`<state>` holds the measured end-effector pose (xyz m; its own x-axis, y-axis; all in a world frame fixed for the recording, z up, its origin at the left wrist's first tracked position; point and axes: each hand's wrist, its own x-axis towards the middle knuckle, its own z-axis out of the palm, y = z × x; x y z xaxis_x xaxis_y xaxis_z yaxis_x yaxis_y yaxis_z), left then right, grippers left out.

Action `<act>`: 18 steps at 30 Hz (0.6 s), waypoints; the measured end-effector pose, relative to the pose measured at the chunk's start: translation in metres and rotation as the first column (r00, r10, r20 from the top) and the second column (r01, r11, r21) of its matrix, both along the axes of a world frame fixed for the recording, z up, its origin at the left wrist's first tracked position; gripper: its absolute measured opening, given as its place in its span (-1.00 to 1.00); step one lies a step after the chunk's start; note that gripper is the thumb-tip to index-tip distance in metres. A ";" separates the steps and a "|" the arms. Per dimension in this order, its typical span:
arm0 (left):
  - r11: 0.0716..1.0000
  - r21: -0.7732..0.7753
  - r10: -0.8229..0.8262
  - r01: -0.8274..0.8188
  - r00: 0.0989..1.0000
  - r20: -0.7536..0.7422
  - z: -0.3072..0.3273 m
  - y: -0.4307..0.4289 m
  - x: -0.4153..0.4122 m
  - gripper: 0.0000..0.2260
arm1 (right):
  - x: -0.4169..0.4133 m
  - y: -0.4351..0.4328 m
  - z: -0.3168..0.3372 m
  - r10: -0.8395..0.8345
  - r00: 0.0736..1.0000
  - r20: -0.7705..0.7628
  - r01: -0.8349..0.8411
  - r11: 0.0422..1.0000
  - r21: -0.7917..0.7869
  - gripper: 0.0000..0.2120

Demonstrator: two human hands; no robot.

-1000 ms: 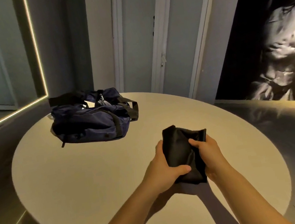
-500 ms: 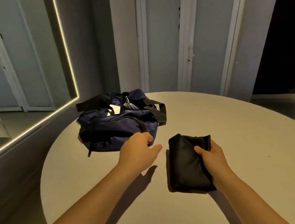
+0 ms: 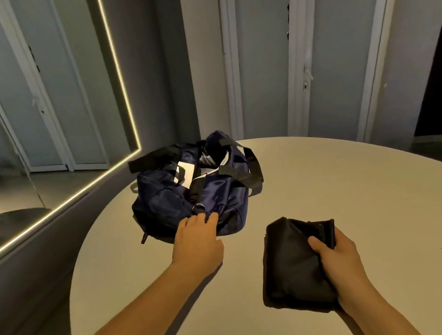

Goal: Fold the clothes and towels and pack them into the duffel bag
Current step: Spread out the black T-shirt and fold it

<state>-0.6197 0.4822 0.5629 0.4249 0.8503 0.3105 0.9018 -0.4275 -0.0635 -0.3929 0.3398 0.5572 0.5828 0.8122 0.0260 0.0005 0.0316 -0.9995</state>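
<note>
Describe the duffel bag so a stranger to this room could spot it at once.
Start at the round pale table and go to its far left edge, near the lit mirror frame. There sits the duffel bag, navy with black straps, its top gaping open. The only other thing on the table is a flat folded black cloth.

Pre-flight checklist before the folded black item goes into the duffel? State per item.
1. Right hand grips the folded black garment: ok, thumb on top, fingers underneath.
2. Garment folded compact: ok, though the top edge near the thumb gapes a little.
3. Left hand on the navy duffel bag: ok, fingers touch its near lower edge; a firm grip cannot be told.
4. Bag opening unzipped: ok, light lining shows at the top.
5. Opening clear of straps: not ok, a black strap loops across the top.
6. Room left inside the bag: cannot tell.
</note>
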 end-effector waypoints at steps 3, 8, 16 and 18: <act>0.998 -0.027 -0.061 0.062 0.996 0.060 -0.014 -0.026 -0.013 -0.40 | -0.004 -0.008 0.004 0.008 1.000 -0.020 -0.008 1.000 -0.008 -0.86; 0.983 -0.096 -0.155 0.157 0.987 0.029 -0.004 -0.092 -0.021 -0.29 | -0.010 -0.025 0.045 -0.029 0.999 -0.020 0.030 0.995 0.094 -0.82; 0.887 -0.217 -0.431 0.407 0.899 -0.073 0.026 -0.188 -0.026 -0.23 | -0.011 -0.021 0.122 0.002 0.972 0.235 -0.039 0.987 0.155 -0.81; 0.862 -0.255 -0.469 0.439 0.880 -0.070 0.033 -0.207 -0.028 -0.19 | -0.009 -0.019 0.117 0.002 0.933 0.359 -0.027 0.997 0.066 -0.84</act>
